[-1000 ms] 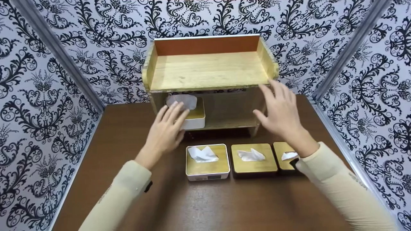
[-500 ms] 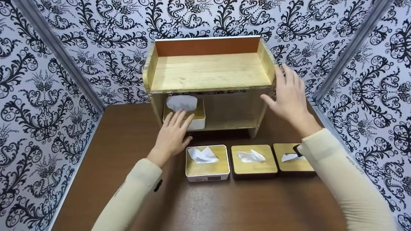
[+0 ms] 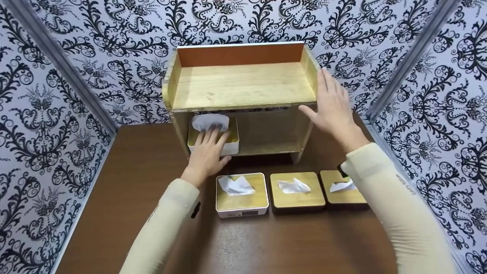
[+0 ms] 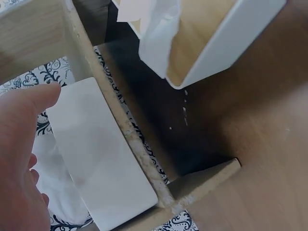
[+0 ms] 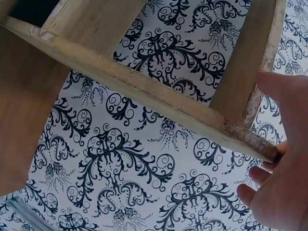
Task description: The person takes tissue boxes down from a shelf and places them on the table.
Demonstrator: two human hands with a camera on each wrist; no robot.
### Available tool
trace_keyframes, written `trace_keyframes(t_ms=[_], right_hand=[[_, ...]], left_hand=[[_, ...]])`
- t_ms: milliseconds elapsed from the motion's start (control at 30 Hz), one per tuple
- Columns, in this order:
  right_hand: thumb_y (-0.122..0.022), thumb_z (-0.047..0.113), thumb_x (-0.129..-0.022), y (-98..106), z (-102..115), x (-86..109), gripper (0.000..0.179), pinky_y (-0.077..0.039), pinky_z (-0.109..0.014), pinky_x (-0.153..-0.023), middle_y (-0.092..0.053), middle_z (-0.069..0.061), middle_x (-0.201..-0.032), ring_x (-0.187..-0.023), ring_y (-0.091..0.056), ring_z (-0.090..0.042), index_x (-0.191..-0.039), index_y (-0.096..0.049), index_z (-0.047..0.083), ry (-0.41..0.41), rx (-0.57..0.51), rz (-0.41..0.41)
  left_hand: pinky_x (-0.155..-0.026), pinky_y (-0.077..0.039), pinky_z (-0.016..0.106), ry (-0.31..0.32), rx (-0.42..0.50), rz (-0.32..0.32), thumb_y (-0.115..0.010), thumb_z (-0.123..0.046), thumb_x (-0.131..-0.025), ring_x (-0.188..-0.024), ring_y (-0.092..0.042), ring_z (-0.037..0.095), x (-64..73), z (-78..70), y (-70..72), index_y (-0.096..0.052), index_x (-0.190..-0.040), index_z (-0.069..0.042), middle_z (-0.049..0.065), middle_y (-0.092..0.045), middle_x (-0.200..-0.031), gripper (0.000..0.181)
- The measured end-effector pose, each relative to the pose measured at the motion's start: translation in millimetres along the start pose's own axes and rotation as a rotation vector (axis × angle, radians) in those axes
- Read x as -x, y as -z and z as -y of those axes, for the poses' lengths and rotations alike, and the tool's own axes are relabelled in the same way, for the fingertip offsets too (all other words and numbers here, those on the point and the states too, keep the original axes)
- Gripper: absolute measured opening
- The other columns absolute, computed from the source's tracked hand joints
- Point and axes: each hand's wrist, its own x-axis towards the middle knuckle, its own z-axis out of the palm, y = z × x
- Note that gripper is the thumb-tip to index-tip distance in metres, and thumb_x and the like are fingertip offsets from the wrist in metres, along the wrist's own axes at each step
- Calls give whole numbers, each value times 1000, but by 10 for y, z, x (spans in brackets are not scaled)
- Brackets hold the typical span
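Note:
A white tissue box (image 3: pixel 232 147) with a wood-coloured top and a tuft of tissue sits in the left part of the wooden shelf's (image 3: pixel 243 85) lower level. My left hand (image 3: pixel 207 156) reaches over that box, fingers straight, fingertips by its tissue. In the left wrist view the thumb lies at an upper corner of the box's white front (image 4: pixel 103 154). At the shelf's upper right corner, my right hand (image 3: pixel 335 110) holds the side panel, thumb at the front edge and fingers along the outer side. The right wrist view shows several fingertips (image 5: pixel 246 193) beyond that panel.
In front of the shelf stand a white tissue box (image 3: pixel 242 201) and two dark ones, the middle box (image 3: pixel 297 198) and the right box (image 3: pixel 344 196), in a row on the brown table (image 3: pixel 144 152). Patterned walls (image 3: pixel 45 95) enclose the back and sides.
My left hand has moved right and further over the box in the shelf, its thumb spreading out. The right hand has moved up from in front of the shelf's right edge onto its side panel.

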Motion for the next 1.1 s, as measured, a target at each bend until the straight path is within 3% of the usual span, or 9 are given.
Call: trace_keyframes(t_ms=[300,667,800,1100], right_hand=[[-61,57,-88,-6,29,-70,106,-11,-59,-122,-1,-10,-166,-150,-16,-39,-157,3,10,7,-16,-22],[-58,66,-85,35,30,-113,111,-3,-55,-124,-1,-11,-165,-151,-12,-36,-157,3,8,12,65,-5],[-58,66,-85,13,27,-117,110,1,-53,-124,-5,-12,-165,-151,-13,-35,-157,1,7,24,123,-31],[-53,68,-87,-31,-16,-100,108,2,-54,-124,-5,-12,-165,-152,-11,-33,-157,2,7,33,169,-40]], left_hand=[[-125,-6,50,67,108,111,-63,-54,-87,-154,-6,29,-286,1,119,-23,-156,-19,9,-11,-165,86],[-125,4,48,120,149,204,-61,-65,-83,-153,-6,28,-536,49,253,-19,-157,-24,9,-16,-164,94],[-125,6,49,147,175,228,-60,-71,-80,-154,-4,27,-587,75,222,-15,-157,-27,6,-11,-165,100],[-124,9,48,130,184,239,-67,-73,-72,-153,-4,27,-644,115,108,-17,-157,-29,6,-13,-164,108]])
